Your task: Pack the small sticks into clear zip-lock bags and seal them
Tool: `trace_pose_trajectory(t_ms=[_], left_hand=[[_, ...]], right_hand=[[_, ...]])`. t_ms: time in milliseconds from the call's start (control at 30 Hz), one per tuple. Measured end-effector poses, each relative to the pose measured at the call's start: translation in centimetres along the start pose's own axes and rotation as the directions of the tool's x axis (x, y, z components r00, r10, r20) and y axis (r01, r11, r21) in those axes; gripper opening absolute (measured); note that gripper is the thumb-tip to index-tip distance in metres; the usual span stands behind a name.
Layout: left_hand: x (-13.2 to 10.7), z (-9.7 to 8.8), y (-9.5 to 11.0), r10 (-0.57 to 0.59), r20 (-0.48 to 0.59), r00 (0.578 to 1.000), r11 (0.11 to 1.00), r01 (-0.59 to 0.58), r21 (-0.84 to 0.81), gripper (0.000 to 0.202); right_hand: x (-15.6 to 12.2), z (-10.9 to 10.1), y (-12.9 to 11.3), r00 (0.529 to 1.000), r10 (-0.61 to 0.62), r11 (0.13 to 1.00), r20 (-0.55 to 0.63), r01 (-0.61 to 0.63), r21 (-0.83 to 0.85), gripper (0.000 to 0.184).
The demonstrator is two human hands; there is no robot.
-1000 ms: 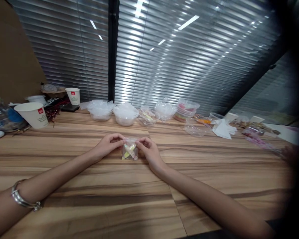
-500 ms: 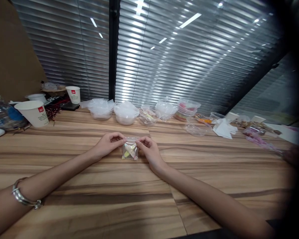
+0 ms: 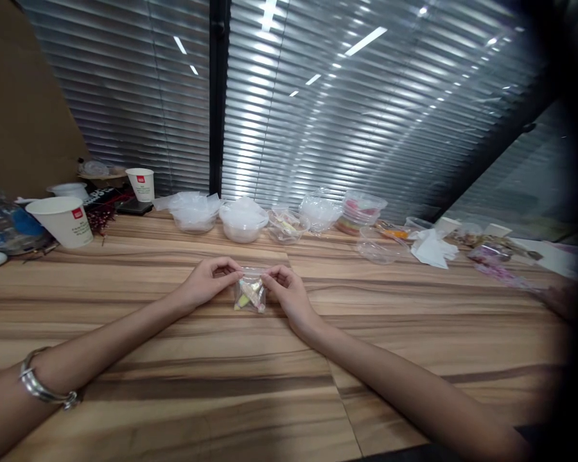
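A small clear plastic bag (image 3: 250,294) with yellow, green and pink pieces inside stands on the wooden table (image 3: 221,385) in the middle of the view. My left hand (image 3: 207,281) pinches the bag's top left corner with closed fingers. My right hand (image 3: 286,290) pinches the top right corner the same way. A silver bracelet (image 3: 41,388) circles my left wrist at the lower left.
Along the table's far edge by the window blinds stand clear plastic bowls (image 3: 243,221), some with bags and coloured pieces, and white tissue (image 3: 431,247). Two white paper cups (image 3: 65,221) and a water bottle (image 3: 0,224) sit far left. Another person's hand (image 3: 561,298) shows at the right edge.
Both hands keep their pinch on the bag's top; the bag and hands have barely shifted.
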State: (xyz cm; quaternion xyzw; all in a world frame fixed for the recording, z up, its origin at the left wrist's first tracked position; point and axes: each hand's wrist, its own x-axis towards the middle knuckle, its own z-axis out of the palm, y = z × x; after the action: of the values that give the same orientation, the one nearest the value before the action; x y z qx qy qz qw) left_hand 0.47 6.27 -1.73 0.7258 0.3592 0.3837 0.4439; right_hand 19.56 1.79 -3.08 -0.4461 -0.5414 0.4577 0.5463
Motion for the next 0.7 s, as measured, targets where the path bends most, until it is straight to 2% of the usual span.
trace_pose_trajectory(t_ms=[200, 433, 567, 700], left_hand=[[-0.13, 0.0, 0.13, -0.006, -0.005, 1.0, 1.0, 0.006, 0.011, 0.021], [-0.02, -0.24, 0.04, 0.03, 0.034, 0.999, 0.999, -0.032, 0.041, 0.021], [-0.05, -0.16, 0.5, 0.025, 0.087, 0.996, 1.0, -0.026, 0.015, 0.022], [-0.21, 0.1, 0.95, 0.027, 0.17, 0.985, 0.999, -0.032, 0.028, 0.025]], right_hand=[[-0.06, -0.09, 0.07, 0.997, -0.022, 0.999, 0.071, 0.024, -0.027, 0.017], [-0.03, 0.08, 0.13, 0.997, -0.011, 0.999, 0.075, 0.014, -0.045, 0.021], [-0.08, 0.08, -0.05, 0.999, -0.01, 0.999, 0.053, 0.013, -0.05, 0.02], [-0.28, 0.04, -0.23, 0.994, -0.089, 0.99, 0.069, 0.096, -0.103, 0.018]])
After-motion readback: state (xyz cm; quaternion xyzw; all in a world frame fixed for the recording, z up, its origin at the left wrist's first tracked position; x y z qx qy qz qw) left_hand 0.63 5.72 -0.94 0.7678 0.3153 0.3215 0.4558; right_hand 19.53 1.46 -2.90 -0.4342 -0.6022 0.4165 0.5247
